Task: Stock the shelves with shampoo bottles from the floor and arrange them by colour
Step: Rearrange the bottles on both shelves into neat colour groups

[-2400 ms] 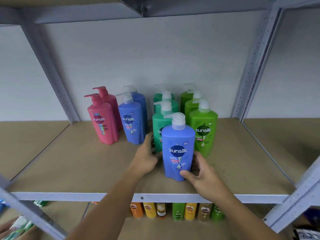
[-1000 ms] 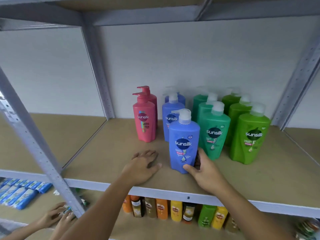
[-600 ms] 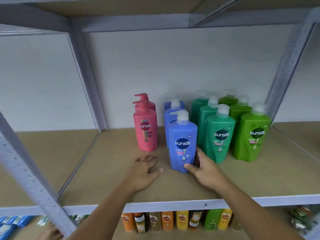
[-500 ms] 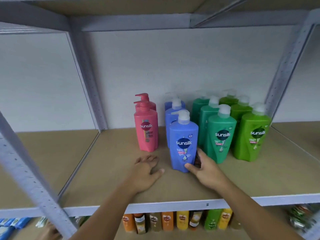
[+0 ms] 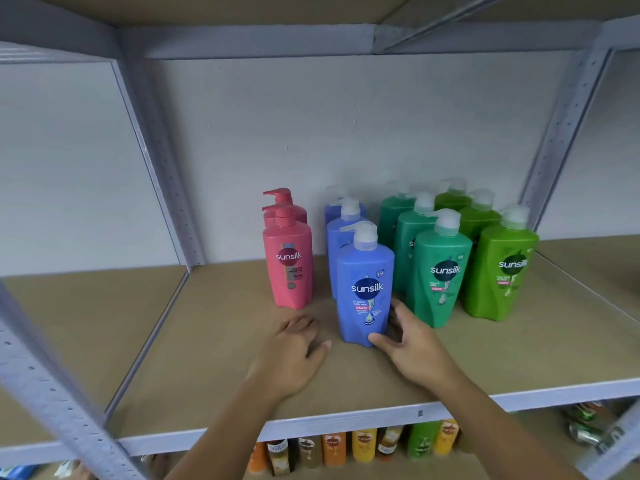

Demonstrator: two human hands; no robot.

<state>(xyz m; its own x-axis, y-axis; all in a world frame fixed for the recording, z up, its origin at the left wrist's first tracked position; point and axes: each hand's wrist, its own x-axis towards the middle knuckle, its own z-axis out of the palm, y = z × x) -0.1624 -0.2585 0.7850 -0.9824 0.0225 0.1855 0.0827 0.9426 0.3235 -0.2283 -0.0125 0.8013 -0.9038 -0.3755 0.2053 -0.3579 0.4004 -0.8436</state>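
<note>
A blue shampoo bottle (image 5: 365, 289) with a white pump stands upright at the front of the blue row on the brown shelf board (image 5: 207, 341). My right hand (image 5: 407, 337) holds its lower right side, thumb at the base in front, fingers behind. My left hand (image 5: 294, 348) rests flat on the board just left of the bottle, apart from it and holding nothing. Behind stand two more blue bottles (image 5: 341, 233). Two pink bottles (image 5: 289, 261) form a row on the left. Teal bottles (image 5: 440, 271) and light green bottles (image 5: 502, 271) form rows on the right.
Grey metal uprights (image 5: 162, 174) frame the bay, and one (image 5: 52, 393) crosses the lower left foreground. The shelf below holds several orange, yellow and green bottles (image 5: 363, 445). Side bays show bare brown board (image 5: 69, 323). A shelf underside (image 5: 242, 12) hangs overhead.
Both hands earlier held the blue bottle in front of the teal row. It has moved left into the blue row. My left hand let go and lies on the board.
</note>
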